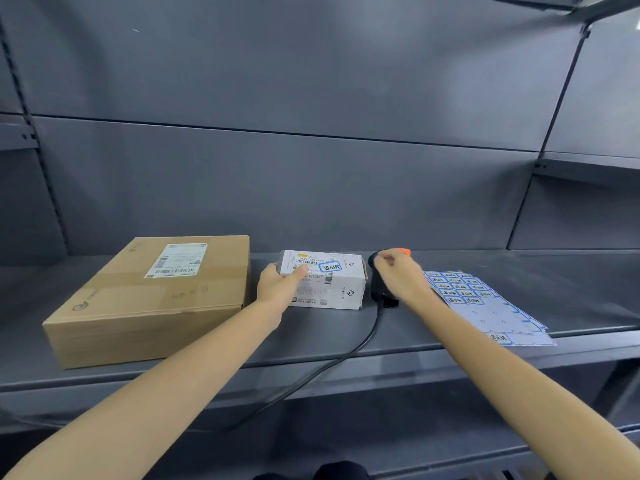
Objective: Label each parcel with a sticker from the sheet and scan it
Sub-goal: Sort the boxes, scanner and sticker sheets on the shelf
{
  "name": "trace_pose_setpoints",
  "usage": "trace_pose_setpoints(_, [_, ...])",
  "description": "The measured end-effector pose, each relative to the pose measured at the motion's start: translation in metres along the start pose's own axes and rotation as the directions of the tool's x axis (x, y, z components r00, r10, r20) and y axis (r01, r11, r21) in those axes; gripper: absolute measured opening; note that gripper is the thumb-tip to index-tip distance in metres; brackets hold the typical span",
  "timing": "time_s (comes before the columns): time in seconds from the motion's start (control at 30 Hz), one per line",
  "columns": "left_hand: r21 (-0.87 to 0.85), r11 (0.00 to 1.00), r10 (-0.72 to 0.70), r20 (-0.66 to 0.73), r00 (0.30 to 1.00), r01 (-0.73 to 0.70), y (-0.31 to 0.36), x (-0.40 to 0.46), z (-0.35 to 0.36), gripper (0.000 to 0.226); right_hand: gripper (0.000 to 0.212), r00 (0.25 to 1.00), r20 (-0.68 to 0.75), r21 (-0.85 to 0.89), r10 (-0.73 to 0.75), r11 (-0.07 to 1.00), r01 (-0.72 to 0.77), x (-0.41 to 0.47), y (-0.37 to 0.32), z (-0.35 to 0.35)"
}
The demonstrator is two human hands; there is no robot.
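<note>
Take the white parcel (323, 280) as your landmark on the grey shelf (571, 296). Nearest you, the scanner's black cable (332, 362) runs from the shelf's front edge up toward the parcel's right end. Your left hand (278, 285) grips the parcel's left end, thumb lying across its top near the barcode. Your right hand (398, 273), just right of the parcel, is curled over the black scanner (379, 289); whether it grasps the body firmly or only rests on it, you cannot tell.

The parcel already carries a blue-bordered sticker (330, 267) on its top face, so judge the labelling done for this one and the scan as the step in hand. Next you would need to lift the scanner and aim its head at the barcode left of the sticker, keeping your thumb off the bars.

The parcel lies flat, its long axis running left to right along the shelf, printed top facing up toward you.

Right of the parcel, past the scanner, lies the sticker sheet (485, 303), partly used. Left of the parcel sits the large brown carton (149, 299), with a shipping label but no blue sticker visible.
</note>
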State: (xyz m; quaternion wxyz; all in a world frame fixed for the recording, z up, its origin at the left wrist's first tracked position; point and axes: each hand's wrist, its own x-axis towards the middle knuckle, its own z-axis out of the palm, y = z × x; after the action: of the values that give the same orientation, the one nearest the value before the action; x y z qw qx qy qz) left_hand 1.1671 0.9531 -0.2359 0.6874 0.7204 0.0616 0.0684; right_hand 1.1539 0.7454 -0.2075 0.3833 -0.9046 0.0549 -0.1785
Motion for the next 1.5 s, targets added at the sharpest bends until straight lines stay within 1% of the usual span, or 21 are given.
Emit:
trace_pose_setpoints(0.03, [-0.005, 1.0, 0.003, -0.001, 1.0, -0.003, -0.001, -0.001, 0.0, 0.027, 0.022, 0.999, 0.039, 0.028, -0.012, 1.0, 0.011, -0.002, -0.005, 0.007])
trace_pose_setpoints(0.1, [-0.019, 1.0, 0.01, -0.003, 1.0, -0.01, -0.002, -0.003, -0.001, 0.032, 0.032, 0.998, 0.069, 0.092, -0.005, 0.996, -0.001, -0.005, -0.013, 0.021])
trace_pose_setpoints(0.13, [-0.023, 1.0, 0.014, -0.004, 1.0, -0.014, -0.002, -0.004, -0.001, 0.035, 0.033, 0.997, 0.073, 0.118, 0.01, 0.993, -0.019, -0.005, -0.016, 0.026])
trace_pose_setpoints(0.3, [-0.03, 0.999, 0.028, -0.004, 1.0, -0.028, -0.005, -0.007, -0.003, 0.047, 0.018, 0.994, 0.053, 0.255, 0.096, 0.961, -0.106, -0.008, -0.017, 0.038])
trace_pose_setpoints(0.37, [-0.026, 0.999, 0.034, 0.003, 0.999, -0.034, -0.007, -0.007, -0.003, 0.05, 0.022, 0.992, 0.058, 0.274, 0.112, 0.954, -0.124, -0.007, -0.015, 0.038])
trace_pose_setpoints(0.5, [-0.015, 0.998, 0.058, 0.008, 0.998, -0.058, -0.011, -0.009, -0.005, 0.053, 0.037, 0.987, 0.082, 0.293, 0.14, 0.943, -0.158, -0.01, -0.015, 0.04])
trace_pose_setpoints(0.63, [-0.03, 0.994, 0.104, -0.01, 0.994, -0.105, -0.012, -0.013, -0.005, 0.051, 0.052, 0.975, 0.133, 0.382, 0.18, 0.898, -0.218, -0.009, -0.015, 0.043])
trace_pose_setpoints(0.73, [-0.056, 0.985, 0.163, -0.021, 0.986, -0.164, -0.014, -0.018, -0.004, 0.049, 0.057, 0.98, 0.108, 0.423, 0.166, 0.885, -0.196, -0.012, -0.017, 0.046])
trace_pose_setpoints(0.83, [-0.073, 0.974, 0.214, -0.033, 0.976, -0.216, -0.015, -0.023, -0.004, 0.05, 0.053, 0.989, 0.034, 0.444, 0.145, 0.884, -0.145, -0.018, -0.02, 0.046])
trace_pose_setpoints(0.97, [-0.099, 0.958, 0.266, -0.05, 0.963, -0.27, -0.008, -0.029, -0.003, 0.05, 0.049, 0.994, -0.02, 0.489, 0.103, 0.869, -0.08, -0.022, -0.018, 0.038])
trace_pose_setpoints(1.0, [-0.113, 0.951, 0.285, -0.056, 0.957, -0.289, -0.005, -0.032, -0.002, 0.05, 0.045, 0.994, -0.04, 0.501, 0.099, 0.863, -0.066, -0.023, -0.017, 0.035])
trace_pose_setpoints(1.1, [-0.163, 0.926, 0.335, -0.061, 0.94, -0.34, 0.006, -0.041, 0.003, 0.05, 0.018, 0.992, -0.102, 0.562, 0.078, 0.827, -0.007, -0.023, -0.013, 0.019])
trace_pose_setpoints(1.13, [-0.178, 0.92, 0.347, -0.053, 0.937, -0.35, 0.009, -0.044, 0.006, 0.049, 0.012, 0.991, -0.111, 0.581, 0.076, 0.814, 0.003, -0.023, -0.01, 0.013])
trace_pose_setpoints(1.17, [-0.191, 0.915, 0.356, -0.039, 0.934, -0.356, 0.013, -0.048, 0.01, 0.048, 0.012, 0.991, -0.114, 0.6, 0.077, 0.8, 0.007, -0.024, -0.008, 0.005])
trace_pose_setpoints(1.3, [-0.243, 0.9, 0.382, 0.04, 0.923, -0.362, 0.028, -0.067, 0.034, 0.042, 0.026, 0.993, -0.111, 0.671, 0.046, 0.741, 0.041, -0.035, 0.0, -0.032])
trace_pose_setpoints(1.4, [-0.295, 0.897, 0.37, 0.093, 0.924, -0.329, 0.035, -0.087, 0.061, 0.027, 0.025, 0.996, -0.081, 0.69, 0.034, 0.723, 0.032, -0.048, 0.017, -0.067])
trace_pose_setpoints(1.5, [-0.319, 0.909, 0.337, 0.183, 0.924, -0.268, 0.036, -0.11, 0.094, 0.019, 0.026, 0.995, -0.079, 0.711, 0.066, 0.703, 0.01, -0.067, 0.048, -0.102])
